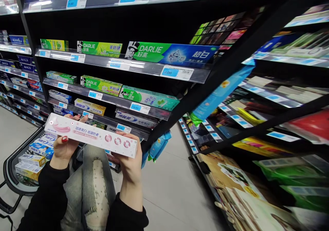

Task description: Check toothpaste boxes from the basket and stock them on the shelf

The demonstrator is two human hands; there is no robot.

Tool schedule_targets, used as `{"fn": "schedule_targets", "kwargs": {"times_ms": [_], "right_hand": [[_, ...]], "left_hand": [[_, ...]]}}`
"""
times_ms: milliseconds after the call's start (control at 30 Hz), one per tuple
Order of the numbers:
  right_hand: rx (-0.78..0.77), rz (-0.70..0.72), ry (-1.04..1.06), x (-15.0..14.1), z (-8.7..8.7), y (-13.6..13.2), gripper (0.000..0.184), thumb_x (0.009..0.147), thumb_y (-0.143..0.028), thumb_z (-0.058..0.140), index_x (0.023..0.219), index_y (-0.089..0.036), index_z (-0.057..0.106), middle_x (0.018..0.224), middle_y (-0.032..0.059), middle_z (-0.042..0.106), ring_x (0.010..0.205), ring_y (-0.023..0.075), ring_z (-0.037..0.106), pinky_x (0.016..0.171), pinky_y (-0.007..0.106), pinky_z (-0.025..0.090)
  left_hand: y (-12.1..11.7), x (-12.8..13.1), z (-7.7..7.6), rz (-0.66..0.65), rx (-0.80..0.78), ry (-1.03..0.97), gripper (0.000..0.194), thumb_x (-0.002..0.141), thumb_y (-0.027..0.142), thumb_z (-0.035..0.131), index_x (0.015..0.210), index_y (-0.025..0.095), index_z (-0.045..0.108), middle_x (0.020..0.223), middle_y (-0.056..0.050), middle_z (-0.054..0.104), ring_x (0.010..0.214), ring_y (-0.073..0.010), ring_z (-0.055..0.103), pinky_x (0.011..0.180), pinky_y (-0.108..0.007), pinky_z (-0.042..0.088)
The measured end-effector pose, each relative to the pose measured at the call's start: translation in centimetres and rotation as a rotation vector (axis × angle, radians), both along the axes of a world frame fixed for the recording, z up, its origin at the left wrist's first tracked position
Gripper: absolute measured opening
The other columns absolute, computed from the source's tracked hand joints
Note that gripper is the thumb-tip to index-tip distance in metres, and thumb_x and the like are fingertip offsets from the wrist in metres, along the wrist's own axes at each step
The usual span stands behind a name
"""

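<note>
A long white and pink toothpaste box [89, 135] is held out in front of me above my knees. My left hand [63, 148] grips its left part, thumb with a red nail on the near side and fingers behind. Around the right end wraps my right hand [132, 159], its fingers partly hidden by the box. To the left, below my left hand, a black basket [10, 169] contains several toothpaste boxes [32, 162] in white, blue and yellow.
Shelves ahead carry green toothpaste boxes [101, 84] and a blue-green toothpaste box [172, 54] behind clear price rails [123, 64]. Blue packets [159, 145] hang at the shelf's right end. Across the grey floor [169, 190], another rack [257, 121] holds bagged goods.
</note>
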State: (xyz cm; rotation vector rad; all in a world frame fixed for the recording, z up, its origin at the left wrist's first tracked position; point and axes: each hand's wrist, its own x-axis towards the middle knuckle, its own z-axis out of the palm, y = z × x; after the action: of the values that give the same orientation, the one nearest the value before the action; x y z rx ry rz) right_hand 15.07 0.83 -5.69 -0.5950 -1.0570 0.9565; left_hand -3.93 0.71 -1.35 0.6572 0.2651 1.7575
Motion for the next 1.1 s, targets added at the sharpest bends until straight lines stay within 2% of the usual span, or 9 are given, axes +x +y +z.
{"fn": "schedule_targets", "kwargs": {"times_ms": [267,467,600,800,1100], "right_hand": [[0.083,-0.071,-0.082,0.2,1.0,-0.6,0.052,0.057,-0.037,0.090,0.099,-0.025,0.061,0.105,0.0069,0.068,0.103,0.0257,0.064,0.092,0.043,0.049],[0.166,-0.084,-0.093,0.3,1.7,-1.1,0.052,0.057,-0.029,0.090,0.101,-0.028,0.063,0.104,0.0041,0.069,0.100,0.0242,0.066,0.089,0.040,0.051],[0.180,-0.098,-0.109,0.3,2.0,-1.3,0.051,0.058,-0.023,0.089,0.101,-0.028,0.063,0.104,0.0034,0.070,0.099,0.0235,0.066,0.087,0.038,0.051],[0.184,-0.107,-0.118,0.4,2.1,-1.5,0.050,0.058,-0.024,0.089,0.101,-0.029,0.064,0.102,0.0031,0.069,0.098,0.0232,0.066,0.086,0.038,0.052],[0.167,-0.122,-0.111,0.5,1.8,-1.4,0.049,0.060,-0.036,0.088,0.102,-0.034,0.064,0.101,0.0047,0.067,0.097,0.0276,0.065,0.085,0.045,0.052]], "left_hand": [[0.0,0.5,0.2,0.006,0.017,0.014,0.058,0.045,0.036,0.086,0.099,0.031,0.066,0.123,-0.001,0.066,0.144,-0.0388,0.029,0.119,-0.058,0.022],[0.4,0.7,-0.4,0.000,0.020,-0.023,0.054,0.047,0.042,0.085,0.096,0.030,0.066,0.114,0.000,0.069,0.143,-0.0366,0.032,0.119,-0.056,0.022],[0.5,0.9,-0.7,-0.027,0.016,-0.044,0.055,0.048,0.042,0.085,0.100,0.031,0.067,0.121,0.000,0.067,0.142,-0.0357,0.033,0.119,-0.055,0.024],[0.9,1.1,-1.2,-0.033,0.022,-0.072,0.058,0.050,0.044,0.085,0.104,0.029,0.068,0.122,-0.002,0.067,0.143,-0.0338,0.033,0.120,-0.052,0.023],[1.3,1.1,-2.0,-0.165,-0.044,-0.124,0.058,0.053,0.042,0.085,0.108,0.028,0.068,0.125,-0.004,0.067,0.141,-0.0338,0.037,0.120,-0.052,0.023]]}}
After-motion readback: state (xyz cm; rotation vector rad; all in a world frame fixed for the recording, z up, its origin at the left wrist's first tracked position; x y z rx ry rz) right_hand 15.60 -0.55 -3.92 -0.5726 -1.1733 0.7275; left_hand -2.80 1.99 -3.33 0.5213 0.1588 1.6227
